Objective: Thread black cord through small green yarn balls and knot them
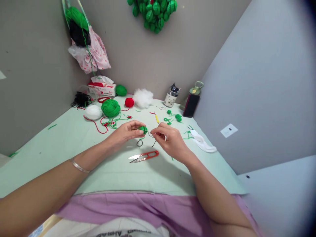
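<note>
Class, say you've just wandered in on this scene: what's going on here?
A person is working on a small green ball, held in the left hand between thumb and fingers. The right hand is pinched shut just beside it, near a dark thread; exactly what it grips is too small to tell. Orange-handled snips lie nearby on the table, blades apart. Beyond are balls of green yarn and red yarn, plus white fluff.
</note>
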`<state>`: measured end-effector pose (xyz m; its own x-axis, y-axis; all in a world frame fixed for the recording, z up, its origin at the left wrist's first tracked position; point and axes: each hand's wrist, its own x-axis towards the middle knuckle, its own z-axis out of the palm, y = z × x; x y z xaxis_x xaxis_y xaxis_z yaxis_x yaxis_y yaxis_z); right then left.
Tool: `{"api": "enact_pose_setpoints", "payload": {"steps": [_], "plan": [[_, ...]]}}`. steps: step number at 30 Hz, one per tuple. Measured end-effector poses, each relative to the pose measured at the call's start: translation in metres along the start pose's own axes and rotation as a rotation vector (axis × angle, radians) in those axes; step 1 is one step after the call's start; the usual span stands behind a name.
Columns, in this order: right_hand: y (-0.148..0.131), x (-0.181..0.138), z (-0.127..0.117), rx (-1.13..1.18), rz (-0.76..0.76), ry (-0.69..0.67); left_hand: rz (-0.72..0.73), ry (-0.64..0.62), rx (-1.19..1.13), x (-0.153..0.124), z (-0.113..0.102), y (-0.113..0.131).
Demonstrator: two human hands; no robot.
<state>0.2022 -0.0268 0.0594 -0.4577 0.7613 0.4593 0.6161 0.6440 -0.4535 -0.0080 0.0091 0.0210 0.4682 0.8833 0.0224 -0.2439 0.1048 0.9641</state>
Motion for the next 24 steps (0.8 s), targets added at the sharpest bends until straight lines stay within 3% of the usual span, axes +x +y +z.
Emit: {"api": "enact_pose_setpoints", "payload": {"steps": [11, 24], "plan": [[-0.003, 0.000, 0.004, 0.031, 0.044, 0.007, 0.032, -0.007, 0.022, 0.002, -0.002, -0.005], [-0.004, 0.000, 0.018, 0.242, 0.188, -0.006, 0.088, 0.001, 0.077, 0.001, 0.001, -0.006]]}}
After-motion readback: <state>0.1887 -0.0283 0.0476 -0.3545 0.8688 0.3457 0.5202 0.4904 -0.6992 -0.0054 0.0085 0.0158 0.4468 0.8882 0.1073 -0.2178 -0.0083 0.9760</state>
